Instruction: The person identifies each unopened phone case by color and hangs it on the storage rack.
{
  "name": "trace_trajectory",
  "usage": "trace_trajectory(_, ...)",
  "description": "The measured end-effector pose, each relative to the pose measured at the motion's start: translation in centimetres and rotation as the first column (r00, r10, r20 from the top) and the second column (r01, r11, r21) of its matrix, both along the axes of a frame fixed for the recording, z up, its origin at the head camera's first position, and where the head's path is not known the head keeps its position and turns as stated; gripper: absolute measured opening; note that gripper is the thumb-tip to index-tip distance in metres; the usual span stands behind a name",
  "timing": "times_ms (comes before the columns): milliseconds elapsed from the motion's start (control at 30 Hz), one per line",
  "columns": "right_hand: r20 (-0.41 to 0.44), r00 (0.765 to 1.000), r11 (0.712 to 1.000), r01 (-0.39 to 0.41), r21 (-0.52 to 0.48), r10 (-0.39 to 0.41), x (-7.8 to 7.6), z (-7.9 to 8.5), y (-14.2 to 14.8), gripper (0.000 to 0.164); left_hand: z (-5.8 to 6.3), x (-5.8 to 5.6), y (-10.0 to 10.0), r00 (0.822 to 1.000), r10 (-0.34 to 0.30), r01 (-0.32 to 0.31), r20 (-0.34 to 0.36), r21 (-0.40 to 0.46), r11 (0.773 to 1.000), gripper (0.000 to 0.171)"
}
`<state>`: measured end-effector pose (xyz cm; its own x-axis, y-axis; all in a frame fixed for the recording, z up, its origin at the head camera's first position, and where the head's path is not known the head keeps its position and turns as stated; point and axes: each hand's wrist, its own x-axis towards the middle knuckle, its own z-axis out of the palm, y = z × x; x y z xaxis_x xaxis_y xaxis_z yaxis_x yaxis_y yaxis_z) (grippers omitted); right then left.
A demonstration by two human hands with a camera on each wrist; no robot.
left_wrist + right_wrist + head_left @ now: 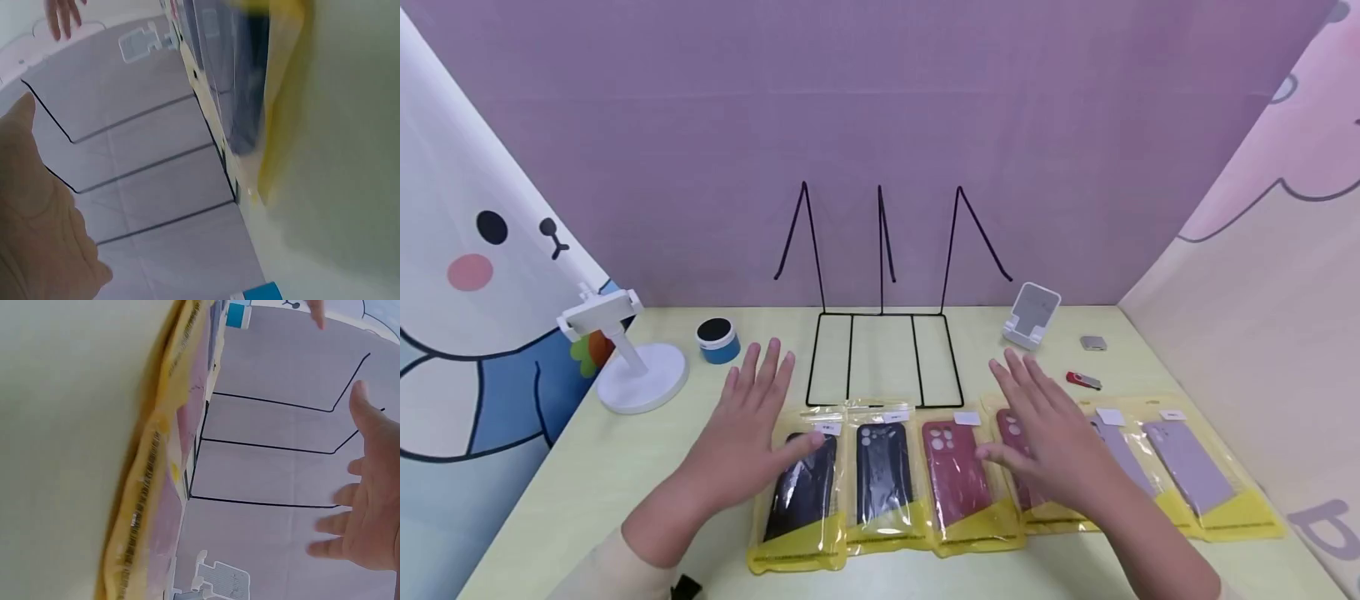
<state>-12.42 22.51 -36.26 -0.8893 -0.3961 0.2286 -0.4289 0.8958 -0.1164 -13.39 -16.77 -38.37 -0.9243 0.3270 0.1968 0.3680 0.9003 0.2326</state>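
Note:
Several phone cases in clear-and-yellow zip bags lie in a row along the front of the table: a black case (802, 487) at far left, a second dark case (883, 471), a red case (953, 471), another red one partly hidden, then a lilac case (1123, 454) and a last lilac case (1189, 467). My left hand (737, 450) hovers over the left end, fingers straight and thumb spread, holding nothing. Over the right-hand bags my right hand (1052, 442) is held likewise, palm down. Both wrist views show the hands raised off the table.
Behind the bags stands a black wire rack (880, 315) with three upright hooks. To its left are a white phone stand (642, 379) and a blue-and-white round jar (718, 342). On the right sit a small phone holder (1032, 315), a red USB stick (1083, 381) and a grey small block (1093, 342).

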Motion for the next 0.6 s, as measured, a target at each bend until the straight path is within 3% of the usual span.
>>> trace_trajectory(133, 0.158, 0.987, 0.996, 0.028, -0.081, -0.015, -1.2, 0.3, -0.3, 0.089, -0.2, -3.3, -1.3, 0.991, -0.054, 0.041, 0.122, 0.102, 0.994, 0.094)
trace_trajectory(267, 0.291, 0.957, 0.994, 0.041, -0.104, -0.009, -2.8, -0.1, -0.6, 0.089, -0.9, -6.9, -2.8, 0.958, -0.151, 0.11, 0.242, 0.175, 0.978, 0.084)
trace_trajectory(433, 0.376, 0.926, 0.996, 0.036, -0.076, -0.005, -4.7, -1.4, -1.4, 0.087, -2.4, -10.4, -3.7, 0.921, -0.191, 0.153, 0.34, 0.134, 0.979, 0.077)
trace_trajectory(600, 0.406, 0.912, 0.998, 0.034, 0.052, -0.052, -6.1, -2.8, -2.2, 0.078, -4.2, -12.5, -3.5, 0.897, -0.206, 0.185, 0.392, 0.091, 0.979, 0.08)
